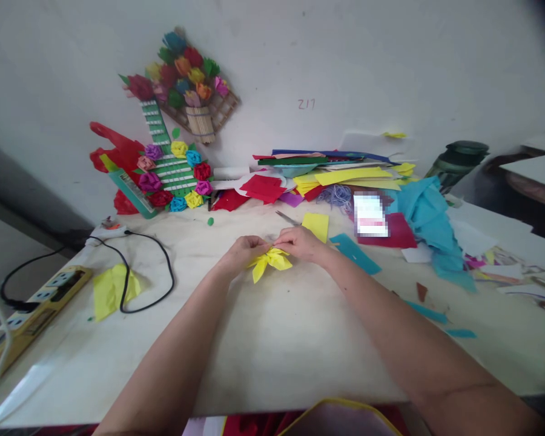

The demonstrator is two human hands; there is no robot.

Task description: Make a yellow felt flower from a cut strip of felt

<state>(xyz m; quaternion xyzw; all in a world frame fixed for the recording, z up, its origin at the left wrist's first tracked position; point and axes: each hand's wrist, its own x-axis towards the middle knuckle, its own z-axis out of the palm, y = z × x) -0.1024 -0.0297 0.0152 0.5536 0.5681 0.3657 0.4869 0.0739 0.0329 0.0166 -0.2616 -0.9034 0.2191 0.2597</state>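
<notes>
A folded yellow paper piece (pixel 269 261) sits between both hands near the middle of the white table (pixel 263 351). My left hand (pixel 241 251) pinches its left end with fingers closed. My right hand (pixel 302 243) pinches the right end, fingers curled on the paper. A loose yellow square (pixel 316 226) and a pair of scissors (pixel 287 218) lie just beyond my right hand.
A pile of coloured paper sheets (pixel 336 169) lies at the back, crumpled blue paper (pixel 429 221) at the right. Paper-flower crafts (pixel 172 175) lean on the wall. A power strip (pixel 36 303), black cable (pixel 163 272) and a yellow scrap (pixel 111 289) are at the left. A dark green bottle (pixel 458 158) stands at back right.
</notes>
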